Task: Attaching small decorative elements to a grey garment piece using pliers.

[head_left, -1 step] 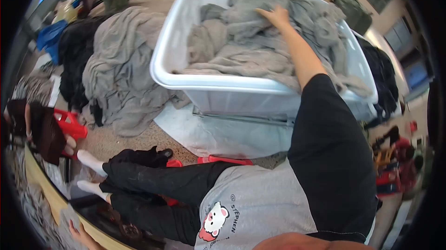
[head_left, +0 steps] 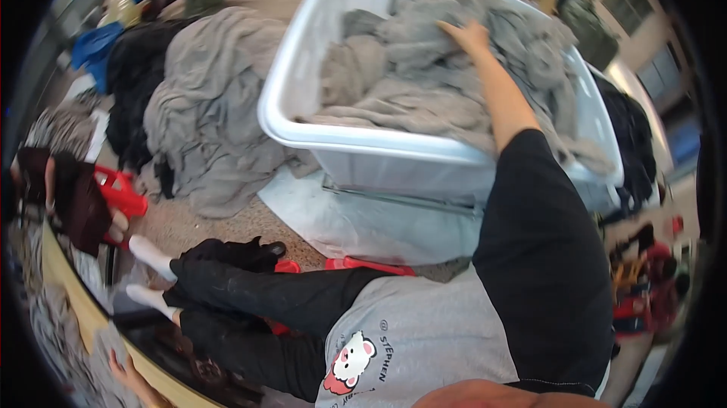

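We see the big white plastic bin (head_left: 303,131), its long axis running from seven to one o'clock, heaped with crumpled grey cloths (head_left: 424,97); our right hand (head_left: 467,35) lies flat on the heap toward the far end, fingers close together and pressed into cloth that spreads from them toward nine o'clock. The left hand is out of view. Nothing differs from the earlier frame.

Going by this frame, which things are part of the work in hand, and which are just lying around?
In hand:
right hand, resting on the grey cloths
white plastic bin holding those cloths

Lying about:
grey cloth heap on the floor
black garments beside it
blue fabric
red plastic item
white plastic sheet under the bin

The left hand isn't visible.
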Available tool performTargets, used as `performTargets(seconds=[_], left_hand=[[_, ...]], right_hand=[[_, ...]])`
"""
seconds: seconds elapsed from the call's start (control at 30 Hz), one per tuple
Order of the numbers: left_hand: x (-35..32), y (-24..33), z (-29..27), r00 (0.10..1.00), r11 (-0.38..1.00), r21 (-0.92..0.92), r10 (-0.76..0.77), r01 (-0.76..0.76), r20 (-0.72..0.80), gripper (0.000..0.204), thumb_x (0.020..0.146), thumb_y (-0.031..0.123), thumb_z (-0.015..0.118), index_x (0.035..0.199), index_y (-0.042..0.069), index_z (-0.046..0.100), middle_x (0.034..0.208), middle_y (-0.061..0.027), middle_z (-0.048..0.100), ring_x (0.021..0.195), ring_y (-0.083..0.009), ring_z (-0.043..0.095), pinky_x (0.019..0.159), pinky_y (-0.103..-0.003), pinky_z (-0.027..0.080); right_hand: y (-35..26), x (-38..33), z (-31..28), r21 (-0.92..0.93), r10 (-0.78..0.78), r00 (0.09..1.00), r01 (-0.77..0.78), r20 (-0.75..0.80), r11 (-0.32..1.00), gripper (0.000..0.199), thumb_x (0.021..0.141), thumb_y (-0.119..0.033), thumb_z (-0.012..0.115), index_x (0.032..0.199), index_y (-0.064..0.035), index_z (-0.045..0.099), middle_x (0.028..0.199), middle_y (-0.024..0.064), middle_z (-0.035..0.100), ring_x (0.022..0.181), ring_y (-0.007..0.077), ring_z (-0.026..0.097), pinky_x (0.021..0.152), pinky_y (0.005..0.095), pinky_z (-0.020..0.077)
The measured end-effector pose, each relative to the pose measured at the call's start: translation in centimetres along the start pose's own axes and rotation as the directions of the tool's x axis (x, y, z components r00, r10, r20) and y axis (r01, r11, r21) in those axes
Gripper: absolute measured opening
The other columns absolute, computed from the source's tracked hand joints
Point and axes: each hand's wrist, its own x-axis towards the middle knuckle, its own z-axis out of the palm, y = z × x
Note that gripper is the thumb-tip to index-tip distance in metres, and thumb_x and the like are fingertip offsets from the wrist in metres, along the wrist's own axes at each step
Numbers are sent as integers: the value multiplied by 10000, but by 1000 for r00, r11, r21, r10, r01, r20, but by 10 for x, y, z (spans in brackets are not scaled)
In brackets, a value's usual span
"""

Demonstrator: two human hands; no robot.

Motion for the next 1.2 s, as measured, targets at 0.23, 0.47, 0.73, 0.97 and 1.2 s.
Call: performTargets(seconds=[0.23, 0.47, 0.73, 0.97, 1.2], left_hand=[[-18, 19, 35, 995, 996, 27, -86, 88, -47, 460, 832, 59, 603, 1290, 29, 564, 1376, -136, 489, 1341, -270, 384, 1132, -378, 275], [-77, 39, 29, 989, 991, 7, -132, 132, -61, 461, 806, 27, 608, 1266, 40, 581, 1412, -166, 461, 1382, -294, 358, 1130, -393, 299], [-118, 55, 43, 966, 945, -208, -260, 254, -2, 438, 813, -1, 582, 1251, 11, 587, 1339, -124, 526, 1327, -244, 435, 1131, -366, 301], [-114, 26, 52, 945, 855, -429, -327, 293, -5, 438, 835, -10, 553, 1272, 11, 576, 1301, -76, 563, 1214, -162, 509, 1042, -294, 366], [-134, 14, 35, 931, 829, -485, -358, 279, -76, 402, 829, 8, 577, 1229, 30, 622, 979, 33, 516, 840, -60, 453, 809, -208, 390]], right_hand=[[144, 66, 29, 104, 226, 968, -216, -106, 971, 1255, 487, -700, 823, 1409, 38, 400, 1353, 258, 526, 1207, 371, 558, 916, 386, 497], [125, 44, 91, 244, 256, 908, -345, 333, 906, 858, 601, -282, 893, 1303, 46, 524, 1088, 135, 633, 715, 205, 558, 547, 350, 451], [115, 72, 84, 524, 273, 928, -369, 253, 768, 539, 686, -158, 779, 1152, 44, 597, 959, 144, 678, 745, 239, 656, 601, 316, 493], [33, 85, 32, 958, 0, 975, -219, 223, 186, 298, 852, -97, 631, 1110, 52, 615, 1063, 175, 671, 957, 293, 663, 844, 403, 549], [-88, 1, -75, 978, -362, 918, -198, 162, -65, 347, 886, -116, 574, 1166, 88, 591, 1081, 189, 667, 982, 302, 658, 883, 404, 542]])
